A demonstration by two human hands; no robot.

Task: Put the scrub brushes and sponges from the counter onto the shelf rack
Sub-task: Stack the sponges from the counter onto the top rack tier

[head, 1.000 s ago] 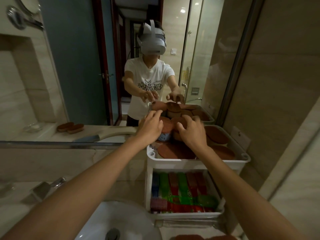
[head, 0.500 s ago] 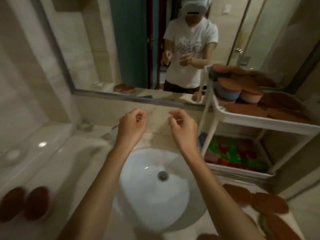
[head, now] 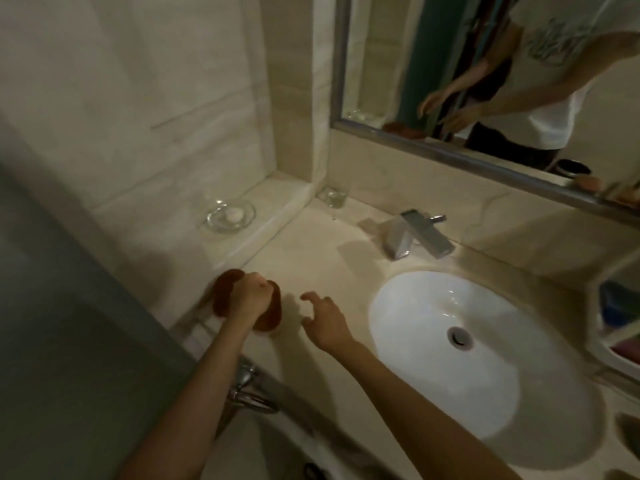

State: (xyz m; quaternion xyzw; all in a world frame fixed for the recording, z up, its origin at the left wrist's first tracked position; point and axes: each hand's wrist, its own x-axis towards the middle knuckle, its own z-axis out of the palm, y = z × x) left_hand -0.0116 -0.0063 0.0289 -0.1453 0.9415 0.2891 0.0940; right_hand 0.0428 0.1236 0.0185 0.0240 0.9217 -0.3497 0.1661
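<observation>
Brown brushes under left grip

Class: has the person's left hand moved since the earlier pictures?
Yes. The left hand has gone from above the sink leftward onto the brown brushes at the counter's left edge.

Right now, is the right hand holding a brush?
No, the right hand hangs open and empty over the counter, beside the brown brushes under the left hand.

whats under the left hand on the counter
Two brown oval scrub brushes lie side by side on the counter near its left edge. The left hand covers their middles, so whether its fingers grip one cannot be seen. The right hand hovers open beside them.
</observation>
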